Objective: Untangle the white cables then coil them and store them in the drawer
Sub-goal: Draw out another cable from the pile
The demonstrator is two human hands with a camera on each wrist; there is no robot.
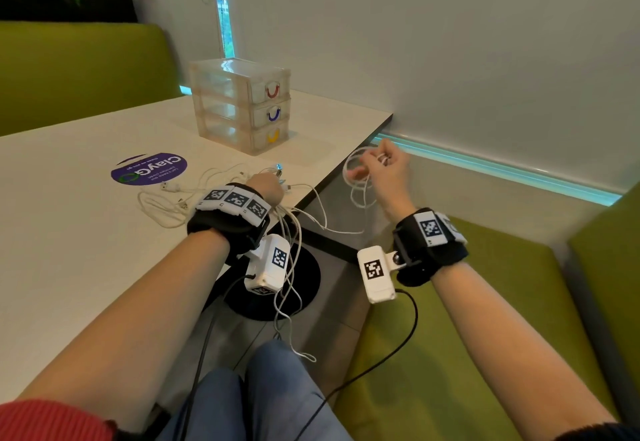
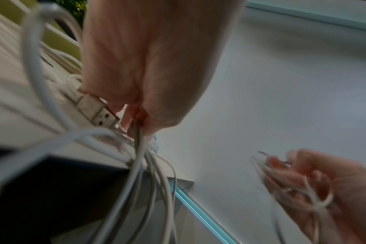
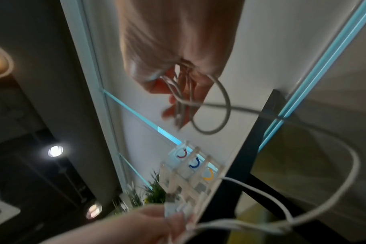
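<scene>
Head view: we coil one white cable w/ our right hand (image 1: 384,166) off the table's (image 1: 86,232) edge.
Our right fingers curl round the coiled loops (image 1: 358,180), held in the air beside the table corner. Our left hand (image 1: 266,187) pinches a bunch of cables (image 2: 140,165) at the table edge, a USB plug (image 2: 98,113) just beside its fingertips; strands hang down past our knee. More white cables (image 1: 166,205) lie tangled on the tabletop, near a purple sticker (image 1: 149,169). Clear drawer unit (image 1: 242,104) stands farther back, all 3 drawers closed.
</scene>
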